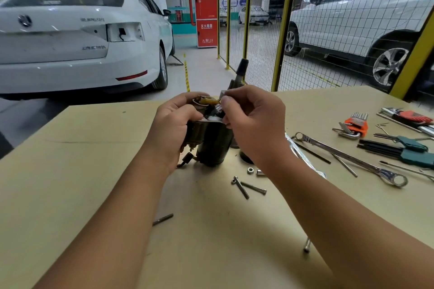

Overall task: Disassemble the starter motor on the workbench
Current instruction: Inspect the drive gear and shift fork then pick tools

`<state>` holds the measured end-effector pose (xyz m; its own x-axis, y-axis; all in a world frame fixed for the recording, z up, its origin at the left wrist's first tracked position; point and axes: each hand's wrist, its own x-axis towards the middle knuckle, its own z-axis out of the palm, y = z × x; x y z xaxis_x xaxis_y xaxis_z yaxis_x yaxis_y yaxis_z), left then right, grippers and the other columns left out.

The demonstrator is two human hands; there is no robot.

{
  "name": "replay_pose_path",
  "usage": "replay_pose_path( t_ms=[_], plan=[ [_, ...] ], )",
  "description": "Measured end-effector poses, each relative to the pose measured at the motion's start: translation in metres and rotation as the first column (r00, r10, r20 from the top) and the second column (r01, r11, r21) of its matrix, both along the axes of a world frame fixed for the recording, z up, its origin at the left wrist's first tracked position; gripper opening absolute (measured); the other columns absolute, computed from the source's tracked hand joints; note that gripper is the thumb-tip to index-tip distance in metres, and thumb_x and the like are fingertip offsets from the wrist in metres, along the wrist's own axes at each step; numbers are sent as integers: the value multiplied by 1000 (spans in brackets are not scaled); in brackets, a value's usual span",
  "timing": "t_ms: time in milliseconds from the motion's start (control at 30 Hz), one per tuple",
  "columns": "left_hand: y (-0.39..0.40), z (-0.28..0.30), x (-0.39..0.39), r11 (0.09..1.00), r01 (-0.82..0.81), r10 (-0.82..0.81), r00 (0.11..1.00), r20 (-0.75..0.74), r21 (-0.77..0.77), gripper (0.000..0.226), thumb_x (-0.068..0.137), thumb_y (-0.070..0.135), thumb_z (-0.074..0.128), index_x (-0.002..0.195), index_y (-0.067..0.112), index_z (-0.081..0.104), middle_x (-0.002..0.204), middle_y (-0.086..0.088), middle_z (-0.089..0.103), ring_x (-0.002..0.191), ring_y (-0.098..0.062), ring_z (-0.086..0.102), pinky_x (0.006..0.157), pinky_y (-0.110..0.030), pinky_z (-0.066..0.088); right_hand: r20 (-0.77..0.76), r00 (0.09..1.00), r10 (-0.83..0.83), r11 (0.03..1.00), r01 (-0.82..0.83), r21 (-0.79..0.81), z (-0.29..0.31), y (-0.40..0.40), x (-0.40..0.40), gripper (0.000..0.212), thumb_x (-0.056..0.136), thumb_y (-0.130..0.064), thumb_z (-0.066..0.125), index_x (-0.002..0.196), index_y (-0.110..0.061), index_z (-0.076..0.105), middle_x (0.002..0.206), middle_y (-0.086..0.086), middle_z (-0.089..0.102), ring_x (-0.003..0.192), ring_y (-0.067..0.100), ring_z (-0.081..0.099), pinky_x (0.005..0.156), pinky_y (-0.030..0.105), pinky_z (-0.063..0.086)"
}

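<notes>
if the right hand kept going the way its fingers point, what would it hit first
Its fingers point left onto the top of the starter motor, already touching a small part there. Just beyond is the left hand; depth is unclear.

Head-worn wide-angle view, looking forward and down — close over workbench [94, 171]

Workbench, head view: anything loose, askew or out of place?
Yes: removed fasteners lie loose on the workbench. Two long bolts lie crossed near the starter motor, a nut just beyond them, a pin off alone, and a small socket partly hidden by the right forearm. Nothing looks spilled or broken.
</notes>
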<state>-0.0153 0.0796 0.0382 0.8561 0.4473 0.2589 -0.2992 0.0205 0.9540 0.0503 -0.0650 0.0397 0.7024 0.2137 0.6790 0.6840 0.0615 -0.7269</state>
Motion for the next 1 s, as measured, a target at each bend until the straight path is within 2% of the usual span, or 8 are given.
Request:
replay_pose_path(
  t_ms=[67,233,500,767,1000],
  plan=[
    [-1,0,1,1000,3,-3,1000,-5,9,39,71,9,55,96,25,81,99,-6,79,84,-19,73,65,-32,61,-21,1000,-9,999,10,41,0,0,1,9,91,-8,71,91,-15,76,71,-1,72,64,16,71,63,44,60],
    [0,-1,1,1000,3,-3,1000,-6,6,39,72,10,55,97,25,81,98,-6,78,85,-21,72,67,-34,61,-7,1000,19,1000,-19,2,2,-1,5,9,91,-9,71,91,-15,77,67,-4,72,60,15,70,60,43,60],
    [-1,-1,1,1000,-2,2,1000,-7,11,38,72,10,55,97,24,80,98,-6,78,84,-21,73,66,-35,61,23,999,-28,999,28,36,-3,3,4,8,93,-10,71,96,-9,78,76,1,74,69,18,71,65,44,60],
    [0,0,0,1000,0,0,1000,-12,11,39,72,9,55,97,24,80,98,-6,78,84,-20,73,65,-34,61,86,996,-19,1000,20,-11,-2,2,9,9,92,-12,71,97,-13,78,74,-4,72,66,16,71,61,44,60],
    [-1,1,-1,1000,0,0,1000,-11,10,38,71,10,54,92,28,81,94,-3,78,82,-19,72,60,-31,58,158,987,41,998,-32,-56,1,0,15,10,92,-11,72,101,-9,76,78,0,73,67,13,72,62,41,62]
  ],
)
